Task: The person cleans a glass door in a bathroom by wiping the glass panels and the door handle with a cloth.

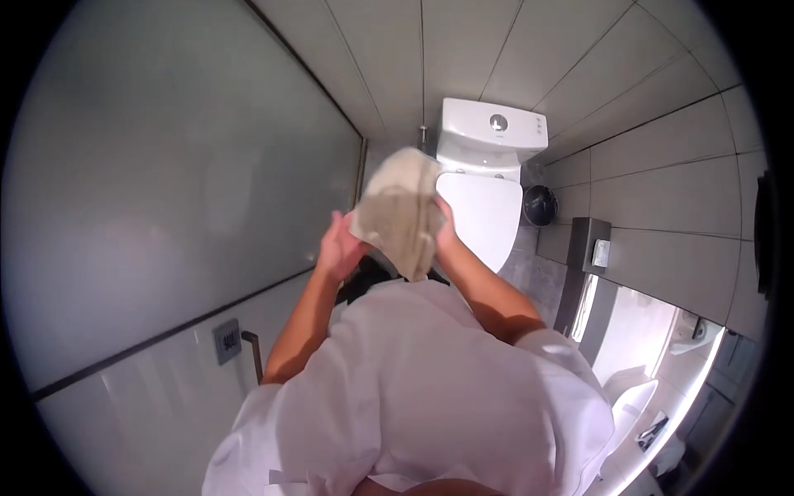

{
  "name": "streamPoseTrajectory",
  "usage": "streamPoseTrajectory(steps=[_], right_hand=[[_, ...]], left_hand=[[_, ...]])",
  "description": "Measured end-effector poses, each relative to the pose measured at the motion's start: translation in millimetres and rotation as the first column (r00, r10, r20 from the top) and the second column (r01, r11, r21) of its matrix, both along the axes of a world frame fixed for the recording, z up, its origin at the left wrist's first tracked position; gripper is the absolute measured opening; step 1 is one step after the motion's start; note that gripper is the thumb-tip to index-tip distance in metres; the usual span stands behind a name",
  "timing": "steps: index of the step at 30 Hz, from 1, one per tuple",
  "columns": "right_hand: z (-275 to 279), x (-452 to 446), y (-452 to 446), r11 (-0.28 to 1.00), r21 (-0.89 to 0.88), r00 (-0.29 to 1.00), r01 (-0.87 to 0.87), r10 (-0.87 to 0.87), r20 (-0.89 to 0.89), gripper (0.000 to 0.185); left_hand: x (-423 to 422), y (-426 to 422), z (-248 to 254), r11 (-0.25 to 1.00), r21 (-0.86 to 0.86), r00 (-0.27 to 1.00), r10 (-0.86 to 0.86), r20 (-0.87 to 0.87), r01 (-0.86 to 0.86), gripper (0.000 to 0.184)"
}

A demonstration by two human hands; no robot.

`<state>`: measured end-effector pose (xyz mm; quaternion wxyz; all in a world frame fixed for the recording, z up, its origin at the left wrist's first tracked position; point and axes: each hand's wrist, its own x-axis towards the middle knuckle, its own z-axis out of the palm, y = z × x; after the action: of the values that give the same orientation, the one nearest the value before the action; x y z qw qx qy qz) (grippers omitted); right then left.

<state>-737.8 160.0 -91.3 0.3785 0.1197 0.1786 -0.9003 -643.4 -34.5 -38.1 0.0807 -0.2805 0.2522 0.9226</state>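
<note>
The left hand [341,246] touches the left edge of a beige cloth [399,205], its thumb standing apart and its other fingers partly hidden, so I cannot tell whether they grip. The right hand [446,225] is at the cloth's opposite edge, fingers mostly behind it; how far they close I cannot tell either. The cloth hangs between both hands, slightly blurred. Just beyond the right hand is a white toilet [482,217], lid down, with a black bin [541,205] farther right. Left of the left hand rises a frosted panel [174,165].
</note>
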Motion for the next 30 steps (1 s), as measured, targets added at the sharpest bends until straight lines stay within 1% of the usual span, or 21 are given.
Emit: streamPoseTrajectory(steps=[2,3,4,5,6,7,9,13,15,16,17,19,21,22,23,24,25,26,27,28,30], right_hand=[[-9,23,15,0.990,0.078,0.991,0.114,-0.119,0.054,0.051],[-11,33,21,0.958,0.155,0.963,0.241,-0.256,0.080,0.051],[-13,38,26,0.959,0.168,0.964,0.230,-0.247,0.094,0.051],[-11,37,30,0.929,0.224,0.955,0.295,-0.289,-0.061,0.052],[-6,35,32,0.893,0.266,0.925,0.362,-0.309,-0.221,0.054],[10,32,36,0.896,0.276,0.931,0.348,-0.295,-0.214,0.054],[52,22,36,0.945,-0.007,0.941,0.328,-0.327,0.084,0.062],[57,-2,44,0.964,-0.261,0.998,0.057,-0.051,0.030,0.069],[49,-11,37,0.948,-0.179,0.965,-0.264,0.256,-0.062,0.080],[45,-12,32,0.953,-0.013,0.947,-0.302,0.298,-0.121,0.072],[50,-14,21,0.949,-0.009,0.942,-0.315,0.311,-0.122,0.072],[60,-14,-6,0.750,0.533,0.820,-0.393,0.548,-0.167,0.061],[79,-9,-39,0.748,0.600,0.845,-0.285,0.491,-0.210,0.056],[89,-9,-57,0.742,0.650,0.863,-0.160,0.426,-0.273,0.051],[95,-9,-74,0.726,0.687,0.867,-0.029,0.360,-0.344,0.046],[97,-8,-91,0.645,0.764,0.803,0.005,0.453,-0.388,0.046],[101,-6,-106,0.603,0.794,0.673,0.078,0.556,-0.488,0.050],[103,-2,-122,0.654,0.703,0.393,0.279,0.591,-0.705,0.057],[103,-4,-134,0.683,0.657,0.074,0.319,0.673,-0.736,0.064],[106,-4,-144,0.644,0.731,-0.069,0.226,0.759,-0.647,0.066],[121,-1,-158,0.622,0.751,-0.166,0.222,0.783,-0.600,0.062]], left_hand=[[0,16,-18,0.937,-0.303,0.983,-0.185,-0.011,0.173,0.045],[-5,17,-21,0.942,-0.292,0.985,-0.174,0.003,0.168,0.045],[-12,17,-24,0.809,-0.503,0.950,-0.292,0.107,0.305,0.038],[-18,18,-27,0.610,-0.664,0.895,-0.380,0.233,0.432,0.032],[-22,21,-15,0.622,-0.653,0.897,-0.373,0.238,0.432,0.032],[-28,24,13,0.633,-0.693,0.933,-0.310,0.180,0.344,0.028],[-36,20,53,0.641,-0.730,0.967,-0.222,0.122,0.239,0.024],[-40,-9,74,0.596,-0.772,0.941,-0.339,0.008,0.221,0.025],[-44,-24,72,0.357,-0.893,0.852,-0.521,0.054,0.275,0.024],[-45,-33,69,0.363,-0.893,0.861,-0.507,0.049,0.265,0.024],[-46,-42,65,0.293,-0.898,0.821,-0.559,0.118,0.328,0.026],[-45,-53,52,0.226,-0.896,0.780,-0.598,0.182,0.382,0.028],[-39,-54,25,0.208,-0.974,0.996,-0.048,0.080,0.088,0.036],[-34,-63,12,0.215,-0.974,0.997,-0.034,0.071,0.077,0.036],[-31,-74,-2,0.490,-0.871,0.992,0.099,0.074,0.016,0.042],[-30,-80,-3,0.716,-0.694,0.970,0.217,0.114,-0.079,0.047],[-29,-84,-5,0.720,-0.688,0.969,0.223,0.109,-0.088,0.047],[-27,-85,2,0.925,-0.306,0.970,0.242,0.018,-0.225,0.045],[-24,-86,6,0.948,0.143,0.954,0.294,-0.057,-0.284,0.046],[-19,-90,3,0.950,0.160,0.954,0.284,-0.092,-0.268,0.048],[-14,-92,-19,0.936,-0.019,0.836,0.305,-0.457,-0.352,0.053]])
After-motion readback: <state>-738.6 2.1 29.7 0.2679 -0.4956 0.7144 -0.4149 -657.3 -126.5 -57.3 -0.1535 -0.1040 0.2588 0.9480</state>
